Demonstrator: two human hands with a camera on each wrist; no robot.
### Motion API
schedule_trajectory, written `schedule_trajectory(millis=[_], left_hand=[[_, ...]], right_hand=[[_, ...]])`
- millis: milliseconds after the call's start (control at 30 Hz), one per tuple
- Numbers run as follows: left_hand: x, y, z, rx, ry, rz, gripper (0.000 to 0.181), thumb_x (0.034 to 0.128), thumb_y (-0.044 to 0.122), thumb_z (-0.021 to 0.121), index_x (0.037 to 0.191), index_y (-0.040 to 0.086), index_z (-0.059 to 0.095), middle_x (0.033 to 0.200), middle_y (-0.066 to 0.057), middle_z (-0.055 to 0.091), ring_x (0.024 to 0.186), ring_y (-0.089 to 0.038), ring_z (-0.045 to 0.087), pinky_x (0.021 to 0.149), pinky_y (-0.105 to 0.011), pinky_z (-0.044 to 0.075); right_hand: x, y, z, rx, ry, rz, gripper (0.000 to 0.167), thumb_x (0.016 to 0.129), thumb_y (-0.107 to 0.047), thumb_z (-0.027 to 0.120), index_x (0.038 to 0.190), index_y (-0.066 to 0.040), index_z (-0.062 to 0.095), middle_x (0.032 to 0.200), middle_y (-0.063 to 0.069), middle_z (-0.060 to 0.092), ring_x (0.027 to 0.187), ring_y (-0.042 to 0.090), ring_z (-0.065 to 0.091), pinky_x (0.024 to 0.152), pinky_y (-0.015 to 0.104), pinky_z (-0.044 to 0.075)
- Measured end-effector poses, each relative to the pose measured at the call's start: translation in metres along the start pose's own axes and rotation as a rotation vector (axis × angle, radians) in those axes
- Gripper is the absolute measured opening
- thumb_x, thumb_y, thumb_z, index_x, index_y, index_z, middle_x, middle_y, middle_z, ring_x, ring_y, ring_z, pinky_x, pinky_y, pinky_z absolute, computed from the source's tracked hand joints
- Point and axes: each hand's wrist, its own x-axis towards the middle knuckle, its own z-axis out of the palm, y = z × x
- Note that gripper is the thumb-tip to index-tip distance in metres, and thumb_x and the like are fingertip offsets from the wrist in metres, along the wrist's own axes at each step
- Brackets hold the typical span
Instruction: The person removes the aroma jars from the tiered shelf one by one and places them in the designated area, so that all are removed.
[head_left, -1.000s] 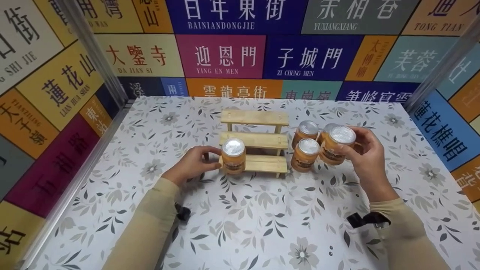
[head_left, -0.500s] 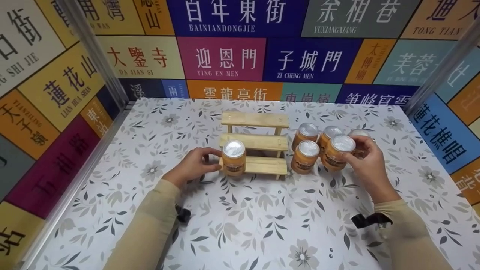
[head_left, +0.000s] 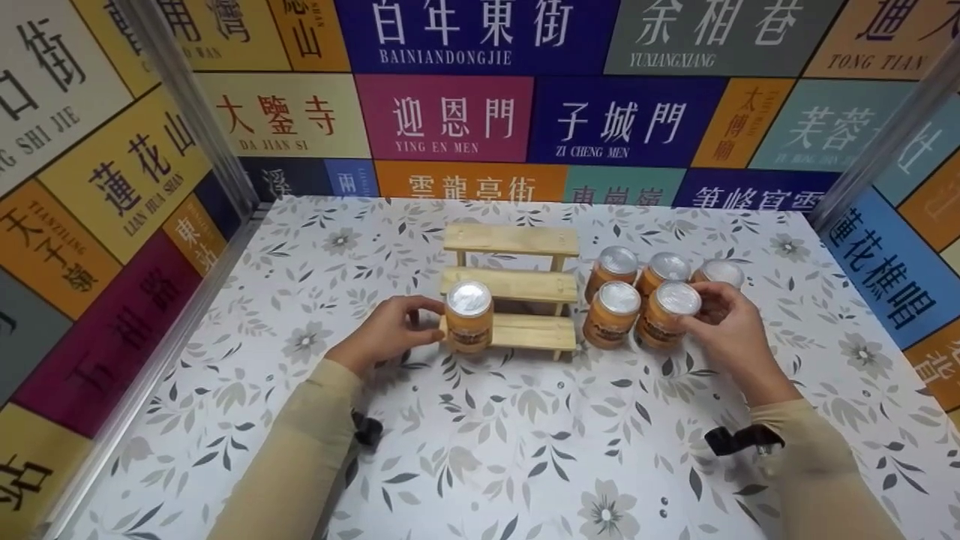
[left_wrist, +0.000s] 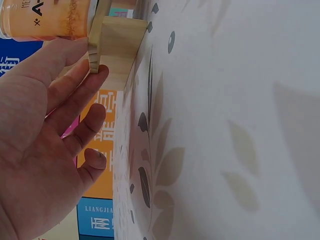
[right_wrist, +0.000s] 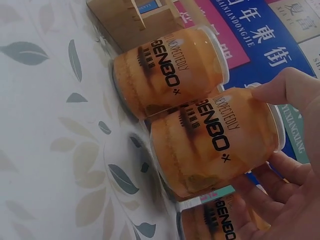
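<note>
In the head view my right hand (head_left: 724, 326) pinches an orange can (head_left: 663, 324) with a silver lid, thumb in front and fingers behind. This can (right_wrist: 215, 145) stands upright on the table close beside another can (right_wrist: 170, 72), both marked BENBO. My left hand (head_left: 394, 326) is at the left end of a three-step wooden shelf (head_left: 534, 330). Its thumb and a finger (left_wrist: 92, 82) touch the end of the lowest plank (left_wrist: 95, 50) from two sides. A can (head_left: 470, 319) stands upright on that plank, right by these fingertips.
Behind the held can are more cans, at the left (head_left: 617, 262), middle (head_left: 667, 268) and right (head_left: 721, 273). Sign-patterned panels (head_left: 442, 116) wall the table at back and sides. The tabletop (head_left: 480, 465) has a leaf print.
My right hand has brought its can down and slightly left, from in front of the back row to beside the front can. My left hand has stayed at the shelf.
</note>
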Motion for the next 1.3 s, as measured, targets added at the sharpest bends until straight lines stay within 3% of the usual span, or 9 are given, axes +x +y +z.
schedule_trajectory(millis=[367,500,700,800,967,1100,1300], left_hand=[[0.000,0.001,-0.002,0.012,-0.002,-0.014,0.040,0.0876,0.020,0.082,0.126,0.015,0.073,0.121,-0.002,0.073,0.095,-0.026,0.060,0.078,-0.033,0.045],[0.000,0.001,-0.002,0.012,-0.009,-0.027,0.041,0.0872,0.021,0.082,0.127,0.016,0.073,0.121,-0.002,0.073,0.096,-0.025,0.060,0.079,-0.034,0.045],[-0.001,0.001,-0.002,0.009,0.008,-0.015,0.037,0.0879,0.021,0.082,0.124,0.016,0.074,0.119,0.000,0.073,0.087,-0.019,0.056,0.073,-0.032,0.044],[-0.001,0.002,-0.003,0.021,0.007,-0.023,0.037,0.0871,0.020,0.082,0.123,0.016,0.074,0.115,-0.003,0.073,0.082,-0.018,0.055,0.070,-0.032,0.044],[-0.002,0.004,-0.006,0.015,-0.018,-0.071,0.039,0.0856,0.019,0.083,0.124,0.018,0.074,0.109,-0.011,0.070,0.084,-0.019,0.055,0.071,-0.034,0.045],[-0.003,0.004,-0.006,0.009,-0.031,-0.037,0.040,0.0864,0.016,0.081,0.125,0.017,0.074,0.117,-0.007,0.071,0.092,-0.023,0.058,0.076,-0.034,0.045],[-0.001,0.006,-0.006,-0.012,-0.042,-0.011,0.041,0.0869,0.014,0.080,0.127,0.018,0.072,0.122,-0.001,0.071,0.097,-0.023,0.058,0.081,-0.034,0.046]], right_hand=[[-0.002,0.002,0.004,-0.043,-0.024,0.011,0.053,0.091,-0.014,0.076,0.137,-0.001,0.054,0.126,0.010,0.060,0.107,0.007,0.060,0.088,0.009,0.047],[0.000,0.002,0.002,-0.069,-0.050,0.024,0.055,0.091,-0.015,0.075,0.139,-0.001,0.052,0.132,0.015,0.059,0.106,0.004,0.059,0.090,0.010,0.046],[0.002,0.000,-0.002,-0.055,-0.097,-0.014,0.060,0.092,-0.019,0.077,0.143,-0.001,0.050,0.135,0.016,0.058,0.107,0.003,0.059,0.093,0.013,0.047],[0.001,-0.001,0.000,-0.028,-0.063,-0.058,0.062,0.091,-0.021,0.080,0.144,-0.003,0.052,0.132,0.012,0.059,0.109,0.006,0.058,0.091,0.012,0.048],[-0.002,-0.005,0.007,0.013,0.062,-0.133,0.059,0.089,-0.024,0.083,0.139,-0.006,0.058,0.132,0.011,0.062,0.116,0.014,0.059,0.094,0.015,0.046],[-0.010,-0.014,0.015,0.040,0.166,-0.207,0.050,0.087,-0.016,0.084,0.131,-0.006,0.063,0.127,0.011,0.067,0.112,0.020,0.061,0.093,0.019,0.045],[-0.030,-0.045,0.028,0.102,0.168,-0.309,0.039,0.086,-0.001,0.081,0.122,0.003,0.066,0.123,0.015,0.065,0.103,0.031,0.060,0.084,0.020,0.049]])
